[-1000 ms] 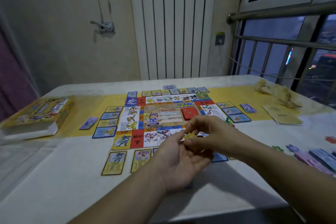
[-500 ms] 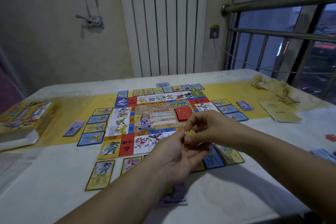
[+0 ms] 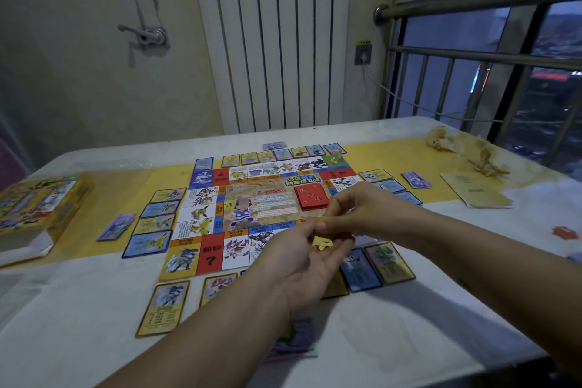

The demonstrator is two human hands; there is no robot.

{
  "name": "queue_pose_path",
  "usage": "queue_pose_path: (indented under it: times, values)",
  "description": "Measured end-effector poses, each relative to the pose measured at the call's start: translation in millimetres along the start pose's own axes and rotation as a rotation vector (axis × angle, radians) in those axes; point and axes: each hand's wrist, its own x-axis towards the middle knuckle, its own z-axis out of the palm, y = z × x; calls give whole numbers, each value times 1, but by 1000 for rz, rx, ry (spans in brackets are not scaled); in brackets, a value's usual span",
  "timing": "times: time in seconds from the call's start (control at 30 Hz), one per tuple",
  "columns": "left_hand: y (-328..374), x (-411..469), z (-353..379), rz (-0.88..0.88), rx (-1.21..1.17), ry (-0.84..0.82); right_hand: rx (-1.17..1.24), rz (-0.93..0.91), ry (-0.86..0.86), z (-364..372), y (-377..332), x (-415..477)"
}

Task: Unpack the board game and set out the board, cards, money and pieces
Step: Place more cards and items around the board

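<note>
The left hand lies palm up over the near edge of the board, its grip half curled into a cup round a few small yellow pieces resting on its fingers. The right hand comes in from the right, its grip together: thumb and fingertips pinch one flat yellow piece just above the cupped ones, against the left thumb tip. What the pieces depict is too small to tell.

The board lies flat and open in the middle of the bench, on a yellow strip, with a red deck inside its frame. Cards lie face up in rows all round it, just beside its edges. Purple money sits in small stacks to the right, to the left and near the bench's front edge under the left forearm. The box stands well off to the left, and a booklet lies to the right.
</note>
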Motion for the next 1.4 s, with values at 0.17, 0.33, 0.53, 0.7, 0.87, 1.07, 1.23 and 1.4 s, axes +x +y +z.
queue_pose_path:
  times: [0.17,0.33,0.53,0.7,0.87,1.07,1.23,1.4]
  values:
    - [5,7,1,-31,-28,-32,130,74,3,-5,6,5]
    - [10,24,6,-34,-51,-11,356,159,118,-27,18,14]
    - [13,50,28,-55,-12,-29,348,203,476,-91,60,18]
    - [8,84,48,-32,44,-20,230,260,578,-150,97,27]
    - [8,114,59,11,127,-22,-44,315,611,-173,122,58]
    - [23,128,53,53,144,-11,-370,351,610,-171,139,81]
    - [38,123,43,109,113,34,-153,120,574,-147,84,78]
    - [48,104,26,139,238,33,-92,-6,154,-79,13,77]
